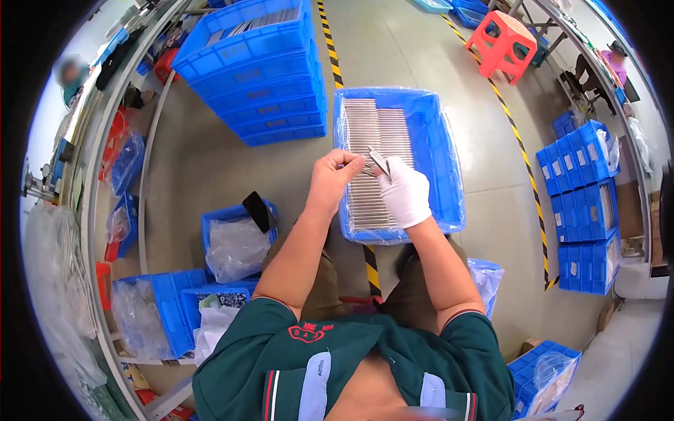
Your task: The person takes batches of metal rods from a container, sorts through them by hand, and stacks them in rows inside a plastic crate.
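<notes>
Metal strips: thin silvery strips (378,163) sat at the centre of the frame, pinched between both your hands above the crate.
Left hand: your bare left hand (334,179) was clenched around one end of the strips, fingers curled, knuckles toward the camera.
Right hand: your right hand (405,191), in a white glove, grasped the other end of the same strips, touching your left hand's fingertips.
Crate in front: a blue plastic crate (442,151), lined with clear film, lay just above centre; rows of silvery strips (375,130) filled its left half, packed side by side.
Position of hands: both hands hovered over the crate's lower left part, your forearms coming up from the lower edge.
Lap: the crate's near edge rested just beyond your knees, over a yellow-and-black floor stripe (371,270).
Stacked crates: a tall stack of blue crates (260,77) stood at the upper left, the top one holding more silvery pieces.
Lower left: smaller blue bins (235,238) with clear plastic bags sat beside your left arm; a dark flat object (260,210) leaned on one bin.
Right side: more blue crates (583,203) were stacked at the right edge, well apart from you.
Upper right: a red plastic stool (502,45) stood near the top.
Clothing: you wore a dark green shirt (246,365).
</notes>
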The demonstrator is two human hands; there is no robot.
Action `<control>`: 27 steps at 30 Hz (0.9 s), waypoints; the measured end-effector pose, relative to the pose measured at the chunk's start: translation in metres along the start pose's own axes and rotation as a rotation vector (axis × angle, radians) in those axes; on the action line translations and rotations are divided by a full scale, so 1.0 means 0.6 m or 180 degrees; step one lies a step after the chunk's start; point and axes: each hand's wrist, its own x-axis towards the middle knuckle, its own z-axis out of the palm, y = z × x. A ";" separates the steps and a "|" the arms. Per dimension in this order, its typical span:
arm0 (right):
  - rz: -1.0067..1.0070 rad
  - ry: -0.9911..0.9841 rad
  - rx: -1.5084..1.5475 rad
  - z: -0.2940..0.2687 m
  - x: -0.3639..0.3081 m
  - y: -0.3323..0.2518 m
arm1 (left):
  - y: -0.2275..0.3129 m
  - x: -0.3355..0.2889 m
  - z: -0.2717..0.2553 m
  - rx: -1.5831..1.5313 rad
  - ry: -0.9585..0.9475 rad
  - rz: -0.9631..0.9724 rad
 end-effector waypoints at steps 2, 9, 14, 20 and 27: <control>-0.0095 0.0062 -0.0283 0.001 -0.001 0.000 | 0.000 -0.003 0.008 -0.0092 -0.0039 -0.0044; 0.0361 -0.0363 0.0644 -0.002 0.007 0.032 | 0.022 0.004 -0.009 -0.0276 0.0118 -0.0089; 0.1580 -0.1621 0.2940 -0.019 0.006 0.024 | 0.014 0.008 -0.018 -0.0399 -0.0257 -0.0339; 0.1862 -0.1632 0.3313 -0.020 0.005 0.017 | 0.018 0.007 -0.025 -0.0432 -0.0654 -0.0417; 0.1675 -0.1574 0.3107 -0.027 0.010 0.012 | 0.012 0.003 -0.021 -0.0626 -0.0472 -0.0471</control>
